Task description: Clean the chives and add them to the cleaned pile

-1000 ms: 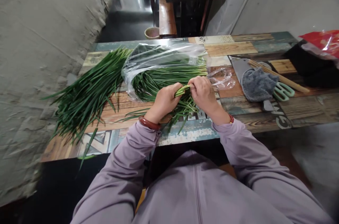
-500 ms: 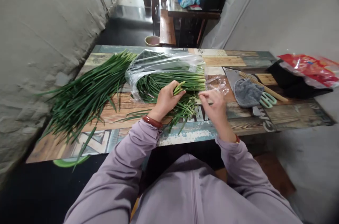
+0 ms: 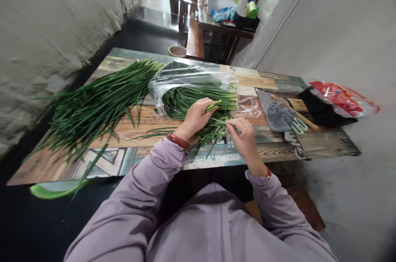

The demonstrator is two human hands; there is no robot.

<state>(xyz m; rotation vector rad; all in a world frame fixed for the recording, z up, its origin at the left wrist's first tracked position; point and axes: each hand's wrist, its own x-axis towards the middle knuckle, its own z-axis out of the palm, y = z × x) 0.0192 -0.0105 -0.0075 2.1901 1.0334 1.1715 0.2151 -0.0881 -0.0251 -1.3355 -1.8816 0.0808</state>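
My left hand [image 3: 197,116] is closed around a few garlic chive stalks [image 3: 214,105], their pale ends poking out past the thumb. To its right, my right hand [image 3: 243,135] pinches with thumb and fingertips at the edge of a heap of chive scraps [image 3: 213,131]; what lies between those fingers is too small to make out. Just beyond both hands, a clear plastic bag [image 3: 161,82] partly covers a bundle of chives [image 3: 198,97], cut ends facing right. A larger loose pile of chives [image 3: 102,101] spreads over the left part of the table.
On the table [image 3: 269,146], to the right, lie a grey cloth [image 3: 280,116], green-handled scissors [image 3: 299,126], a wooden stick [image 3: 305,118] and a red package [image 3: 338,97] on something black. Below the left front edge shows a green-rimmed basin [image 3: 55,190]. A bench [image 3: 195,39] stands beyond.
My right hand has moved slightly left and down, nearer the scraps. My left hand keeps its hold on the stalks. The camera view has shifted a little.
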